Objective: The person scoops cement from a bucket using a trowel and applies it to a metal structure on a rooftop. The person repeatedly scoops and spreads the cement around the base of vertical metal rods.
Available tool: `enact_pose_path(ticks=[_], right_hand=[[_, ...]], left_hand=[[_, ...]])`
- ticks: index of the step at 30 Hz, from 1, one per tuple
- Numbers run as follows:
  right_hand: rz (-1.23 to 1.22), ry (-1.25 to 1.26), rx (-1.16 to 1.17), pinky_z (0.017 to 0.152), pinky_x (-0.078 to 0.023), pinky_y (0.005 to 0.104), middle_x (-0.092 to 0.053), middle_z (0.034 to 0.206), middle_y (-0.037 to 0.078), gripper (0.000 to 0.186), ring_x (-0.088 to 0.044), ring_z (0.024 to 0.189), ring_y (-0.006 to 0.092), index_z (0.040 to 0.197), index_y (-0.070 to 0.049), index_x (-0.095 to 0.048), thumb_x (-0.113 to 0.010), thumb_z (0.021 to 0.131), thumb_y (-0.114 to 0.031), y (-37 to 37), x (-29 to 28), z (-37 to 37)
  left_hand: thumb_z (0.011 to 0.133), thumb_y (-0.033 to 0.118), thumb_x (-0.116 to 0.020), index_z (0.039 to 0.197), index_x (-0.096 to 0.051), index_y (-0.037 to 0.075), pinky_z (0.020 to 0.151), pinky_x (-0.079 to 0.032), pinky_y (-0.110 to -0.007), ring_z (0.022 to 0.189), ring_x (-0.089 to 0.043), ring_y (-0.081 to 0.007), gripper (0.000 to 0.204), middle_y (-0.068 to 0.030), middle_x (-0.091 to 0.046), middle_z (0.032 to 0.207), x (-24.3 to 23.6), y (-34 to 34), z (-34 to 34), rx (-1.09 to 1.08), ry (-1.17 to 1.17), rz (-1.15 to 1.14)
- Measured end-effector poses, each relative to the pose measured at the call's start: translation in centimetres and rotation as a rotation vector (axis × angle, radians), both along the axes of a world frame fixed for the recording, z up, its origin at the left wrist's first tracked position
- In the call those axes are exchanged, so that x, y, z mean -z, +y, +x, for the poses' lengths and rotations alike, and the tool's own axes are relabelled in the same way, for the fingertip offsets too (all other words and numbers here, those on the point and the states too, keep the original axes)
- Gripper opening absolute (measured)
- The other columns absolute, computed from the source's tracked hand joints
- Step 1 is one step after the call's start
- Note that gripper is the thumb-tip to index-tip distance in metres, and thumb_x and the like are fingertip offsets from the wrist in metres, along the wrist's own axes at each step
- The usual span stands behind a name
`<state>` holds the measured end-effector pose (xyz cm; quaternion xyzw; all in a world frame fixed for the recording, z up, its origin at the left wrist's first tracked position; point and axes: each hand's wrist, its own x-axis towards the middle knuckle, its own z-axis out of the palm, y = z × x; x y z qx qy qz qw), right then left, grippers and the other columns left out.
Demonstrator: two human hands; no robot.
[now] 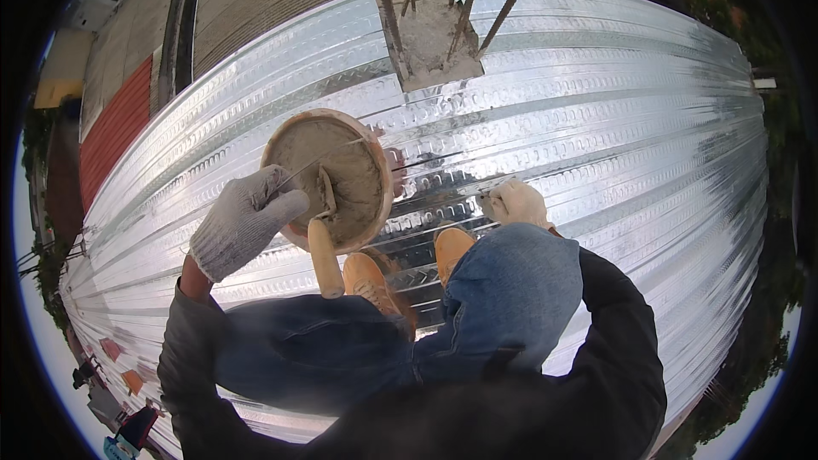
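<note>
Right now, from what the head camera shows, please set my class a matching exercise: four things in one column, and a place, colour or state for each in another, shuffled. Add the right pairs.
Things:
1. Bucket
2. Trowel
3. Metal rods
4. Shoes

Descriptions:
A. Standing up out of concrete
B. Tan, worn on the feet
C. Round, with grey paste inside
D. Wooden handle, other end in the paste

Pairs: 1-C, 2-D, 3-A, 4-B
</note>
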<state>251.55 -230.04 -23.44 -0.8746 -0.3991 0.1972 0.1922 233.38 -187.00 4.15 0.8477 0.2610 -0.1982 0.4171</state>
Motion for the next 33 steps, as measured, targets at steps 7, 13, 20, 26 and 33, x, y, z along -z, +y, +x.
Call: enact_pose_path(ticks=[7,13,20,26,33], right_hand=[[0.443,0.258,0.531,0.093,-0.059,0.0456,-0.082,0.109,0.015,0.029,-0.078,0.103,0.0344,0.113,-0.007,-0.080,-0.071,0.103,-0.032,16.3,-1.9,6.6],[0.434,0.207,0.529,0.098,-0.060,0.0442,-0.083,0.117,0.018,0.047,-0.079,0.109,0.0335,0.137,-0.001,-0.073,-0.077,0.103,-0.034,22.1,-3.8,9.2],[1.038,-0.137,0.497,0.091,-0.059,0.0344,-0.080,0.112,0.013,0.035,-0.075,0.099,0.0195,0.137,0.001,-0.072,-0.073,0.109,-0.019,17.6,-24.5,14.9],[1.485,-0.372,0.386,0.093,-0.059,0.0335,-0.076,0.120,0.010,0.036,-0.072,0.106,0.0169,0.143,0.000,-0.068,-0.060,0.119,-0.026,17.6,-45.7,20.0],[1.514,-0.169,0.188,0.093,-0.063,0.0363,-0.077,0.126,0.012,0.050,-0.076,0.109,0.0204,0.148,0.000,-0.068,-0.063,0.116,-0.039,20.3,-63.2,32.7]], left_hand=[[0.101,0.039,-0.076,0.117,-0.075,0.000,0.082,-0.060,-0.037,0.087,-0.071,-0.0176,0.042,-0.0110,-0.076,0.094,0.2,0.0,-0.3,-0.021,-0.020,0.021],[0.101,0.040,-0.078,0.142,-0.068,0.003,0.098,-0.059,-0.039,0.110,-0.075,-0.0232,0.055,-0.0137,-0.079,0.119,-1.5,0.3,0.9,0.018,0.019,0.015],[0.115,0.053,-0.058,0.135,-0.069,0.003,0.101,-0.054,-0.037,0.111,-0.070,-0.0207,0.055,-0.0119,-0.075,0.117,-1.0,3.0,4.8,-0.119,-0.355,-0.140],[0.121,0.049,-0.052,0.128,-0.070,0.003,0.103,-0.056,-0.035,0.110,-0.068,-0.0146,0.050,-0.0054,-0.073,0.116,-2.3,7.7,11.8,-0.192,-0.763,-0.375],[0.120,0.047,-0.056,0.133,-0.072,0.005,0.101,-0.062,-0.036,0.109,-0.075,-0.0179,0.047,-0.0096,-0.077,0.122,-12.0,7.8,23.5,-0.136,-1.140,-0.754]])
